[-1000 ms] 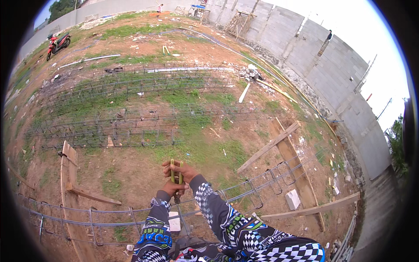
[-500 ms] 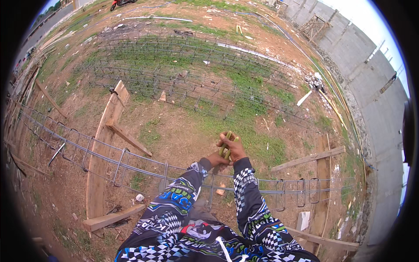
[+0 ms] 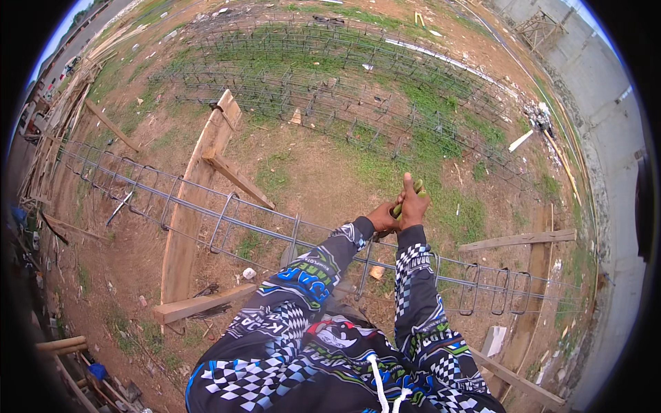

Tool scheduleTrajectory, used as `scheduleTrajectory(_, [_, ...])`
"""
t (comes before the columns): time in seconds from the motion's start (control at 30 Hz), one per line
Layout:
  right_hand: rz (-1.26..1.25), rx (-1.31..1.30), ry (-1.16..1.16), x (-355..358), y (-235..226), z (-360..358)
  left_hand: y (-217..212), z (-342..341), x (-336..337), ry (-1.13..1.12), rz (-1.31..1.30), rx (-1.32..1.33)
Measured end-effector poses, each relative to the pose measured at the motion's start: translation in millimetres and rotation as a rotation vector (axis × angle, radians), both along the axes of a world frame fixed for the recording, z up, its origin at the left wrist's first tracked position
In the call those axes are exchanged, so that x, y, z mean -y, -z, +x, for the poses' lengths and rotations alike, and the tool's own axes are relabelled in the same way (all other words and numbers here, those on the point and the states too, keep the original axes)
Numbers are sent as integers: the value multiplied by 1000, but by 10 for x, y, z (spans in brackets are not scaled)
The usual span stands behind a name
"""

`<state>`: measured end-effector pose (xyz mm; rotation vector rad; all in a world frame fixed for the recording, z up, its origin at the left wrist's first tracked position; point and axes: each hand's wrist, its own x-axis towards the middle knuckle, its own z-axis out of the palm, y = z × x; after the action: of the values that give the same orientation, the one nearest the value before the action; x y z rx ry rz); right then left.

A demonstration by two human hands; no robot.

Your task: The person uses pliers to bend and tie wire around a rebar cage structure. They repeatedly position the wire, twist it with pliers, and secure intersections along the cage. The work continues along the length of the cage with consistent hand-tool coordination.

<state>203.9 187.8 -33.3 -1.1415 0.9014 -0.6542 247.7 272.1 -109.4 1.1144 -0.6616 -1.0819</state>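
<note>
Green-handled pliers (image 3: 418, 186) stand upright over a long rebar cage (image 3: 224, 219) crossing in front of me. My right hand (image 3: 414, 209) is wrapped around their handles, thumb pointing up. Close against it, my left hand (image 3: 382, 217) is curled beside the lower part of the pliers; what its fingers hold is hidden. Both hands are just above the cage's far rods, and the plier jaws are out of sight behind the hands. Square stirrups (image 3: 471, 288) hang along the rods on both sides of my arms.
An upright wooden plank (image 3: 186, 237) with braces supports the cage at left; another timber frame (image 3: 540, 258) stands at right. More rebar cages (image 3: 323, 96) lie on the grass ahead. Along the right runs a grey block wall (image 3: 609, 103). Timber is piled (image 3: 69, 117) at far left.
The view has swung left and downward, so the scene sits farther right and higher. My right hand has turned and closed further around the plier handles, which looked more spread before.
</note>
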Motion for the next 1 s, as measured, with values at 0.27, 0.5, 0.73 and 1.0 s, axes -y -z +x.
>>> scheduleTrajectory(0.27, [-1328, -390, 138, -57, -256, -1226, -606, -439, -447, 56, 434, 1018])
scheduleTrajectory(0.5, [-698, -908, -822, -647, -222, -2084, -1091, -727, -563, 410, 100, 1511])
scheduleTrajectory(0.73, [653, 127, -311, -872, 129, -2335, -1043, -1055, -701, -361, 18, 936])
scheduleTrajectory(1.0, [240, -167, -451, -1032, 331, -2479, -590, -1388, -663, -178, 245, 102])
